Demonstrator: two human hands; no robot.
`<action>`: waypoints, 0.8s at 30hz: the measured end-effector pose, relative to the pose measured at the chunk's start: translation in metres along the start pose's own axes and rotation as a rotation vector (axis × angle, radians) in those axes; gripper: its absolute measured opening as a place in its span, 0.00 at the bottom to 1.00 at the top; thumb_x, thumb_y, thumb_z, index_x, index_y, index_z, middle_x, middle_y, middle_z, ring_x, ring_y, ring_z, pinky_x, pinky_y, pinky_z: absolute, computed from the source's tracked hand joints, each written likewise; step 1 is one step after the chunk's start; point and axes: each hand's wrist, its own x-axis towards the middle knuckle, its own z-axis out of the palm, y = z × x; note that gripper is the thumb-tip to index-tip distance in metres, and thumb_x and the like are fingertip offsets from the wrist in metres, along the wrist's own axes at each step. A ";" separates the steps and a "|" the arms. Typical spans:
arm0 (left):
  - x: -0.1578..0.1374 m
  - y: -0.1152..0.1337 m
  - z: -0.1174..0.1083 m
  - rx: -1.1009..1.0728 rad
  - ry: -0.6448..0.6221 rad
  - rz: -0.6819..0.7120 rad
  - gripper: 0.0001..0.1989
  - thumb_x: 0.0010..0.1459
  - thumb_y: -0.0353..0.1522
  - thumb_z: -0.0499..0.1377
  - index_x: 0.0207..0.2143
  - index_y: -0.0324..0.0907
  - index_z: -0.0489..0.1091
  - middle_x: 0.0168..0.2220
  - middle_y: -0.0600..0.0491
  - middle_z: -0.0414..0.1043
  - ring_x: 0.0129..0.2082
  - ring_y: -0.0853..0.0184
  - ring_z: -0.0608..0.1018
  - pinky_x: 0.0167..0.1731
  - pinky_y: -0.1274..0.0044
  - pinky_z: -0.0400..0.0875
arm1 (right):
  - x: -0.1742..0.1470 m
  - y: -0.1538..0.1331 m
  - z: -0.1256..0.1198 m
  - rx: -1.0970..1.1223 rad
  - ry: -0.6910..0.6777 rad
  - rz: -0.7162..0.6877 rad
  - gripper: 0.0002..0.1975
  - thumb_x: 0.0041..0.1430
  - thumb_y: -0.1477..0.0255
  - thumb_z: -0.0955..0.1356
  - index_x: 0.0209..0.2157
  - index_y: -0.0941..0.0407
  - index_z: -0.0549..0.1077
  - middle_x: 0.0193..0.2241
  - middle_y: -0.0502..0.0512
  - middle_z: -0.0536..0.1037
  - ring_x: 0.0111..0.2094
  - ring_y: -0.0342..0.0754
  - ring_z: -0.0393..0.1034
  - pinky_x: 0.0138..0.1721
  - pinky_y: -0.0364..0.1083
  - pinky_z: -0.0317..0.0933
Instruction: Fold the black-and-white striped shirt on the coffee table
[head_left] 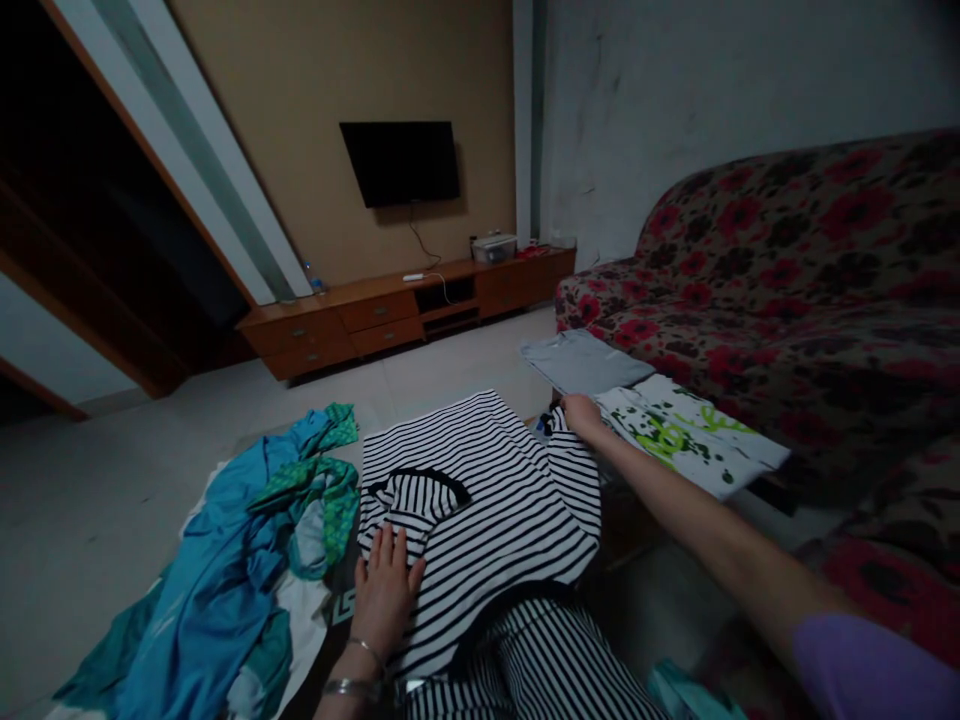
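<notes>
The left hand (384, 588) lies flat with fingers spread on the striped shirt (487, 500), near its folded sleeve. Left of it is a blue-green clothes pile (247, 560). Farther, the right hand (581, 412) pinches the shirt's far edge, beside a green-printed folded shirt (690, 435).

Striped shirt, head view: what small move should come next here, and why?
Probably fold the far edge toward the middle. The left hand lies flat on the striped shirt, pinning its near sleeve area, while the right hand grips the shirt's far edge beside the white printed shirt. The garment is spread out, only partly folded.
</notes>
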 end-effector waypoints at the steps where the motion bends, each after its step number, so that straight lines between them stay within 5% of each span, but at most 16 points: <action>1: 0.001 0.008 -0.006 0.002 0.006 -0.004 0.24 0.62 0.34 0.50 0.59 0.35 0.62 0.64 0.39 0.51 0.64 0.53 0.56 0.58 0.57 0.56 | 0.001 0.021 -0.006 -0.003 -0.013 0.070 0.14 0.57 0.76 0.62 0.39 0.64 0.77 0.40 0.72 0.76 0.45 0.56 0.70 0.46 0.49 0.60; 4: 0.006 0.061 -0.029 -0.079 0.044 0.108 0.22 0.60 0.27 0.50 0.58 0.37 0.63 0.65 0.42 0.52 0.65 0.54 0.54 0.59 0.57 0.55 | 0.003 0.058 -0.006 0.044 -0.061 0.155 0.11 0.56 0.72 0.65 0.34 0.61 0.79 0.35 0.66 0.78 0.39 0.52 0.73 0.41 0.45 0.61; 8: 0.005 0.161 -0.048 -0.334 0.015 0.395 0.25 0.59 0.30 0.55 0.60 0.42 0.59 0.65 0.46 0.51 0.65 0.57 0.53 0.59 0.57 0.57 | 0.005 0.062 0.011 0.172 -0.050 0.137 0.08 0.48 0.72 0.70 0.32 0.59 0.78 0.35 0.59 0.79 0.38 0.48 0.72 0.39 0.41 0.60; 11: -0.002 0.214 -0.045 -0.455 -0.027 0.552 0.28 0.60 0.35 0.56 0.62 0.44 0.55 0.66 0.48 0.48 0.66 0.57 0.51 0.60 0.56 0.56 | 0.006 0.064 0.009 0.282 0.010 0.148 0.07 0.46 0.72 0.71 0.29 0.60 0.77 0.31 0.56 0.79 0.35 0.47 0.71 0.38 0.40 0.60; 14: -0.009 0.232 -0.035 -0.472 -0.044 0.623 0.30 0.60 0.40 0.55 0.63 0.43 0.53 0.66 0.46 0.48 0.66 0.57 0.52 0.61 0.56 0.56 | 0.002 0.077 -0.011 0.416 0.095 0.175 0.09 0.49 0.69 0.69 0.30 0.60 0.76 0.30 0.55 0.78 0.34 0.45 0.71 0.35 0.40 0.61; 19: -0.016 0.229 -0.027 -0.456 0.001 0.629 0.31 0.59 0.41 0.57 0.63 0.45 0.54 0.67 0.45 0.45 0.66 0.55 0.50 0.61 0.56 0.54 | -0.011 0.098 -0.049 0.632 0.129 0.282 0.09 0.53 0.70 0.66 0.30 0.61 0.73 0.23 0.53 0.75 0.24 0.42 0.68 0.26 0.39 0.63; 24: -0.018 0.228 -0.028 -0.488 -0.001 0.585 0.34 0.54 0.42 0.61 0.62 0.49 0.55 0.67 0.43 0.43 0.66 0.51 0.47 0.60 0.55 0.54 | -0.018 0.086 -0.064 0.686 0.107 0.353 0.07 0.52 0.73 0.66 0.23 0.60 0.69 0.18 0.52 0.73 0.20 0.41 0.66 0.23 0.39 0.63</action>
